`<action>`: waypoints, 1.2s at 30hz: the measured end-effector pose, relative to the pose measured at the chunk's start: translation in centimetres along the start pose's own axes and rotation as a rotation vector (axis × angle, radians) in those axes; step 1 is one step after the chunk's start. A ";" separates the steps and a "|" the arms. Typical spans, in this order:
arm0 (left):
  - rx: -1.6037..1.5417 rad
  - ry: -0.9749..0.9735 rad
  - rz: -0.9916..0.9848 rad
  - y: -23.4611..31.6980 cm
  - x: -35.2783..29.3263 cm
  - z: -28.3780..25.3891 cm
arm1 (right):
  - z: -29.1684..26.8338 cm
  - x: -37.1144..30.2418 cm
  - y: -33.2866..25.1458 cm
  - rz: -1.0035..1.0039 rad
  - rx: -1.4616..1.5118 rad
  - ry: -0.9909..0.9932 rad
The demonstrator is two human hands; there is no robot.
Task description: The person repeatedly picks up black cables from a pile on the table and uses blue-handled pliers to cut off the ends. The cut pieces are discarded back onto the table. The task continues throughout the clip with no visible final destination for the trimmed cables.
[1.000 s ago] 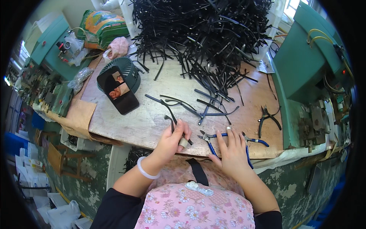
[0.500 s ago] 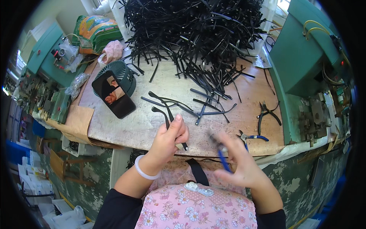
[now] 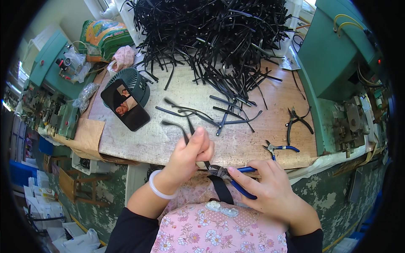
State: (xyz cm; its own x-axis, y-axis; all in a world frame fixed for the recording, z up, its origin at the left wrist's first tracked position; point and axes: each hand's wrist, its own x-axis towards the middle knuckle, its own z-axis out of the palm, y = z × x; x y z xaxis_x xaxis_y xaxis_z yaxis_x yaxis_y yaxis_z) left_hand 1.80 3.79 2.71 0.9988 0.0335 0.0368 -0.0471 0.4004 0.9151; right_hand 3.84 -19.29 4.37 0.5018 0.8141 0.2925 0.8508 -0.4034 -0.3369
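In front of the left hand (image 3: 190, 152) and the right hand (image 3: 270, 185) we see the worktable (image 3: 135, 145). To the right of the right hand there stands a green machine (image 3: 329, 63). Far ahead of both hands we find a big heap of glasses arms (image 3: 211, 38), all dark. Ahead-left of the left hand is a sack (image 3: 103, 38) with colourful print, which we cannot read. Nearer that hand, a phone (image 3: 136, 118) leans on a green fan (image 3: 144, 86). The right hand is folded around blue-handled pliers (image 3: 244, 190); their tips are just beside the left hand, which is closed around two dark temples (image 3: 191, 125), curved ends pointing forward. Well ahead of the right hand, a small packet (image 3: 290, 61) carries marks too small for us to read.
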 end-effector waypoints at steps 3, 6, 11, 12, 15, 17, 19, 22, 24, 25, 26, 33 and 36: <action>0.043 0.206 0.333 -1.8 -1.3 1.2 | 0.4 -0.1 0.2 0.058 0.082 0.014; 0.133 0.330 0.543 -2.5 -1.7 2.2 | 0.7 -0.1 -0.1 0.093 0.152 0.054; 0.388 0.459 0.678 -2.7 -1.7 3.4 | 0.9 0.4 -1.3 0.128 0.244 0.097; 0.382 0.463 0.693 -2.7 -1.7 3.4 | 1.3 0.3 -1.2 0.131 0.257 0.104; 0.307 0.412 0.574 -2.2 -1.3 3.1 | 1.6 -0.1 -0.8 0.129 0.190 0.086; 0.226 0.382 0.455 -1.7 -0.9 2.7 | 1.7 -0.4 -0.3 0.131 0.179 0.069; 0.128 0.361 0.342 -1.0 -0.5 2.6 | 1.7 -0.6 0.0 0.158 0.233 0.066; 0.037 0.374 0.209 -0.7 -0.4 2.7 | 0.8 -0.5 -0.3 0.205 0.517 0.173; 0.049 0.389 0.196 -0.8 -0.4 2.7 | 1.2 -0.2 0.0 0.122 0.317 0.183; 0.059 0.380 0.207 -0.9 -0.3 2.8 | 1.4 -0.2 0.2 0.088 0.212 0.192; 0.070 0.372 0.217 -1.0 -0.2 2.8 | 1.8 -0.2 0.6 0.066 0.118 0.095; 1.112 0.100 0.802 -5.3 5.4 -1.7 | 2.1 -2.5 1.1 0.397 0.865 0.074; 1.586 -0.103 0.504 -6.8 7.4 0.4 | 2.5 -2.9 1.0 0.349 1.013 0.079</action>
State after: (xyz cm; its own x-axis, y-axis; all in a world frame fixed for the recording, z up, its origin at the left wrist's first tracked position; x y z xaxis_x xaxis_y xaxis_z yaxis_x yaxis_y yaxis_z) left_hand 9.55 0.97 -3.11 0.8896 -0.2200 0.4003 -0.3453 -0.8976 0.2739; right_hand 2.85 -21.06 0.92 0.7317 0.6768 0.0812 0.1509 -0.0445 -0.9876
